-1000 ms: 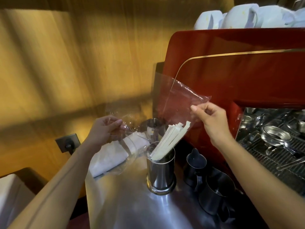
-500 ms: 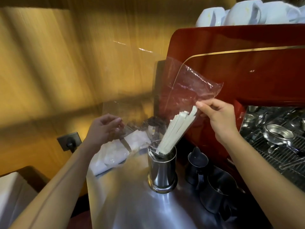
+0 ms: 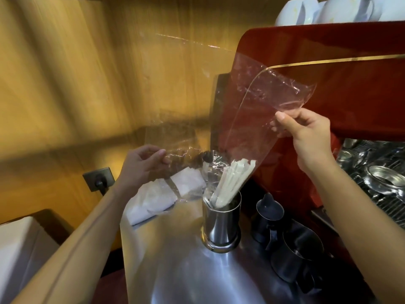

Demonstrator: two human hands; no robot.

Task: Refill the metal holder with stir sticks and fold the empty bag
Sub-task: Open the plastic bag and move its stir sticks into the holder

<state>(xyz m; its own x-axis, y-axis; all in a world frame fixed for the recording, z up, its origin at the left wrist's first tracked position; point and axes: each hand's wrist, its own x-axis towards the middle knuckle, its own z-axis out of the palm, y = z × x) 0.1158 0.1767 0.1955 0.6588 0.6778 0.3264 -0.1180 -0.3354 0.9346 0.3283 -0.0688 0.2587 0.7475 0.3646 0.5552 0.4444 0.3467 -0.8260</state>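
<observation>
A shiny metal holder (image 3: 221,224) stands upright on the steel counter (image 3: 179,264). A bundle of pale stir sticks (image 3: 231,183) leans in it, tops tilted to the right. A clear plastic bag (image 3: 260,102) hangs upside down above the holder, its mouth draped around the sticks. My right hand (image 3: 306,137) pinches the bag's upper right edge. My left hand (image 3: 144,164) pinches the bag's lower left side, to the left of the holder.
A red espresso machine (image 3: 339,73) fills the right, white cups (image 3: 333,9) on top and a drip grate (image 3: 383,183) beside it. Dark milk pitchers (image 3: 293,257) stand right of the holder. Wrapped white napkins (image 3: 162,196) lie behind left. A wood wall carries a socket (image 3: 98,178).
My right hand has lifted the bag's closed end higher, so more of the sticks stand out of the bag in the holder. My left hand has stayed at the bag's lower side.
</observation>
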